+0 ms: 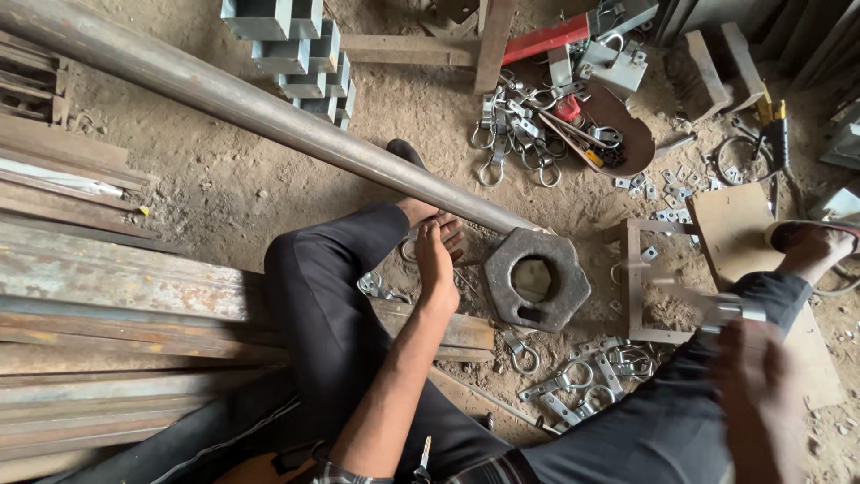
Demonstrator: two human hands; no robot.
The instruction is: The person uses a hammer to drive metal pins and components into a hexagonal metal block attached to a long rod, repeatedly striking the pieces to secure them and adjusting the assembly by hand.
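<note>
**Blurred right hand grips metal piece over dirt floor**

Gripping a small grey metal piece (736,310), the right hand (761,394) shows only as a blur at the lower right, above the person's right knee; the piece juts up and left from the fingers, and how tightly they close on it cannot be told. Left hand (436,260) lies flat and unclenched, fingers stretched up the frame, resting by the bare left foot (430,213) on the dirt floor (224,188). Just right of that hand sits a heavy hexagonal block (536,280) with a hole through its middle, touching the lower end of a long steel pipe (251,108) that runs to the upper left corner. Between block and right hand stands a small open frame (634,278), half sunk in dust. Loose metal clasps (582,381) lie scattered below the block, near the right hand, and a larger pile of clasps (515,134) lies well apart at the top. Rusty bars (107,305) are stacked along the left edge, and grey square tubes (300,54) lean at the top.
</note>
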